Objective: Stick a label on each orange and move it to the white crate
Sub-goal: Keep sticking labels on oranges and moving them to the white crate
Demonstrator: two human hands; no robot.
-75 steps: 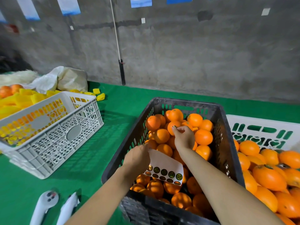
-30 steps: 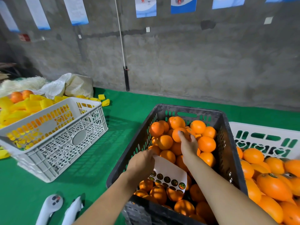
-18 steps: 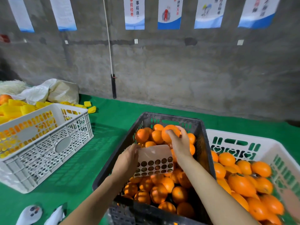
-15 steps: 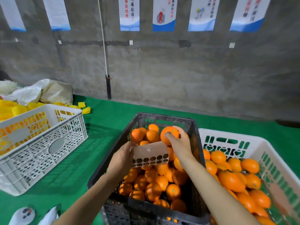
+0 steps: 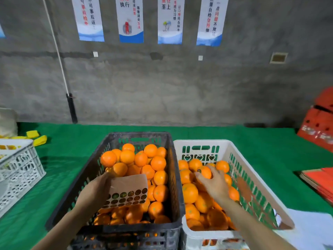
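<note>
Orange on orange: one orange (image 5: 204,171) gripped from above by right hand (image 5: 214,184), fingers curled round it, thumb on its near side. Small dark spot on its skin; too blurred to say whether a label. Low over the far half of white crate (image 5: 200,141), touching or just above the oranges (image 5: 189,193) heaped there; cannot tell which. White crate at the near edge of bench (image 5: 252,139), green-covered, its left wall against black crate (image 5: 137,135). More oranges piled in black crate, highest at its far end. Over black crate's near left part, left hand (image 5: 95,192), pinching sheet (image 5: 128,183) by its left edge; rows of round dark labels (image 5: 126,197) along the sheet's lower half, upper half bare. At the left edge, left crate (image 5: 19,170), white lattice, well apart from black crate. Just beyond it, yellow pieces (image 5: 40,140). At the far right corner, red boxes (image 5: 319,127); along the right edge, flat red cards (image 5: 320,179); at the near right corner, white paper (image 5: 310,230). Behind, posters (image 5: 131,20) on grey wall (image 5: 180,87).
</note>
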